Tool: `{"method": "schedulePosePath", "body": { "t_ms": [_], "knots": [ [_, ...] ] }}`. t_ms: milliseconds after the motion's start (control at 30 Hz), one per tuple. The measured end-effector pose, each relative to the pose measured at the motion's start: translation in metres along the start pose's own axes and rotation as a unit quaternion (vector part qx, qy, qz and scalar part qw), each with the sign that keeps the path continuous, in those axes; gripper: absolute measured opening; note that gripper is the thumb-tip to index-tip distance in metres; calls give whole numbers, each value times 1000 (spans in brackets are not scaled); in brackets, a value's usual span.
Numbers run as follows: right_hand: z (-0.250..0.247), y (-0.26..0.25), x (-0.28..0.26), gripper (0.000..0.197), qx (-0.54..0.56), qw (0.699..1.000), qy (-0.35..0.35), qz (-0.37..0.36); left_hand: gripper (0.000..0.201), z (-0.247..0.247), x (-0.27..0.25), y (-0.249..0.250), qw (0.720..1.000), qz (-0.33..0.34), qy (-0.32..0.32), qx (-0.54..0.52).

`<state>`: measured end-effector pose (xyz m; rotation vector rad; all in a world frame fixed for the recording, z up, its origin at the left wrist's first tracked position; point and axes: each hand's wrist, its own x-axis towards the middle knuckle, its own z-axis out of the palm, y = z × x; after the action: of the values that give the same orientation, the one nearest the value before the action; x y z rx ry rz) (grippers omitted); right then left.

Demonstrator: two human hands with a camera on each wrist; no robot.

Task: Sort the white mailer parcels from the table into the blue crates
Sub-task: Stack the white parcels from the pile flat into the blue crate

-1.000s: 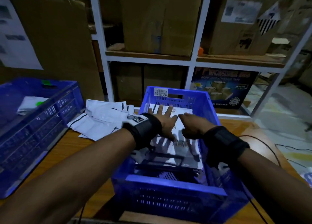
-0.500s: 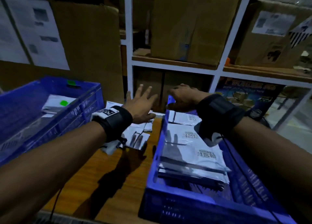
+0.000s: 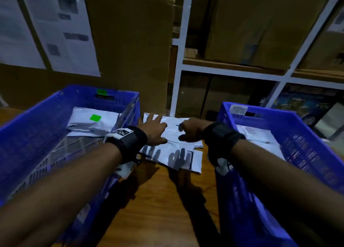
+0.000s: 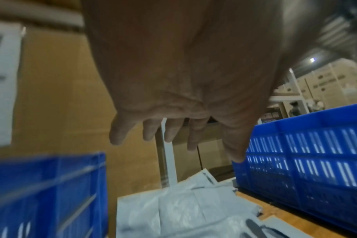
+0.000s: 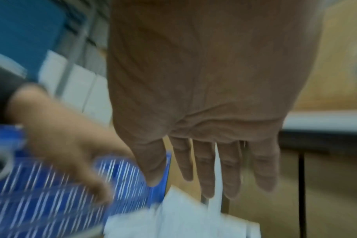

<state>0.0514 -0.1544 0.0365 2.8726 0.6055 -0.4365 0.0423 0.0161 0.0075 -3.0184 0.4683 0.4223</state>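
Reaching over the wooden surface (image 3: 163,200), both hands are above the pile of white mailers (image 3: 178,153) at centre frame, between the left crate (image 3: 42,116) and the right crate (image 3: 290,127).

- Left hand (image 3: 153,130): fingers spread and straight, palm down, over the pile's upper-left part. Grip apart, holding nothing. Contact with the top mailer not certain.
- Right hand (image 3: 189,131): fingers bent downward toward the top mailer, nothing visibly pinched; in the right wrist view they hang fairly straight above the pile. Grip loose, empty.
- Pile lies directly under and just ahead of both grips; its long axis runs from upper left to lower right of the frame.
- Both hands about equally near; left sits slightly further onto the pile.
- Judgement: next pick needs only a short drop.
- Both crates already hold mailers.
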Motion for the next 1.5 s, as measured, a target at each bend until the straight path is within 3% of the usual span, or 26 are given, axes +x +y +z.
{"method": "schedulePosePath", "body": {
  "t_ms": [133, 300, 467, 633, 767, 900, 1000, 1067, 1133, 1267, 1400, 1500],
  "knots": [
    [61, -25, 33, 45, 36, 999, -1, 3, 71, 15, 6, -15, 999, 19, 6, -34],
    [126, -52, 53, 58, -52, 998, 12, -19, 73, 36, 13, -25, 999, 18, -8, -25],
    [150, -51, 59, 52, -66, 996, 59, -20, 73, 41, 14, -15, 999, 47, -22, -10],
    [130, -43, 55, 24, 5, 992, 127, -1, 68, 44, 17, -17, 999, 28, -29, -19],
    [90, -26, 39, 21, 75, 980, 180, -35, 64, 41, 19, -23, 1000, 0, 9, -13],
    [46, -4, 14, 23, 183, 964, 185, -50, 41, 36, 18, -25, 1000, -17, 21, 2],
    [34, -2, 0, 36, 62, 990, 126, -7, 33, 31, 16, -23, 999, 5, 36, 3],
    [28, -8, -5, 46, -20, 994, 106, 7, 34, 29, 15, -21, 998, 35, 41, -14],
    [23, -13, -5, 40, -52, 992, 114, 7, 36, 30, 15, -19, 996, 46, 74, -35],
    [4, 1, -12, 24, 2, 987, 152, 50, 76, 24, 10, -24, 971, -10, 205, -120],
    [-18, 30, -33, 28, 19, 975, 199, 101, 83, 23, 9, -22, 946, -32, 297, -123],
    [-30, 53, -49, 33, 7, 972, 210, 107, 85, 24, 7, -17, 948, -18, 301, -100]
  ]
}}
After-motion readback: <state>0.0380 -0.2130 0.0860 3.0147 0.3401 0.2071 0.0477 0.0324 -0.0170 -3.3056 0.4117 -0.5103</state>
